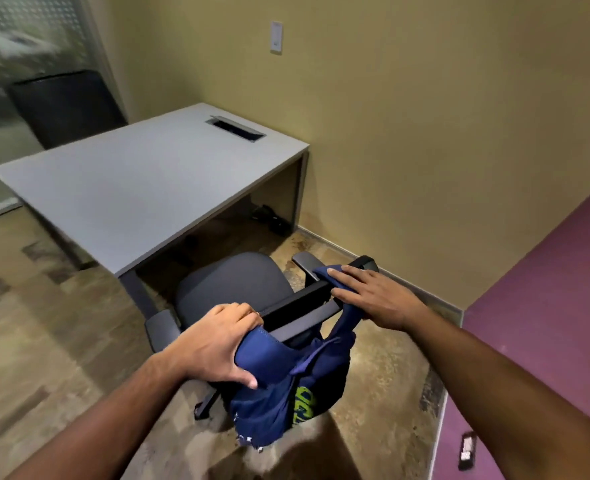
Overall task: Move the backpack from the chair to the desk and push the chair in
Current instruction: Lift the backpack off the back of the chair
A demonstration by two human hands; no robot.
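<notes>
A dark blue backpack [279, 400] with yellow-green lettering hangs by its straps over the top of the backrest of a grey office chair [234, 285]. My left hand [214, 344] grips the backpack's left strap at the backrest's near end. My right hand [369, 296] lies on the right strap where it drapes over the backrest top; fingers are curled over the fabric. The chair stands pulled out from a pale grey desk [131, 188], its seat facing the desk.
The desk has a cable slot [235, 128] near its far edge. A dark bin [65, 105] stands behind the desk by a glass wall. A yellow wall runs close on the right, a purple wall [543, 306] nearer me. Cables lie on the floor under the desk.
</notes>
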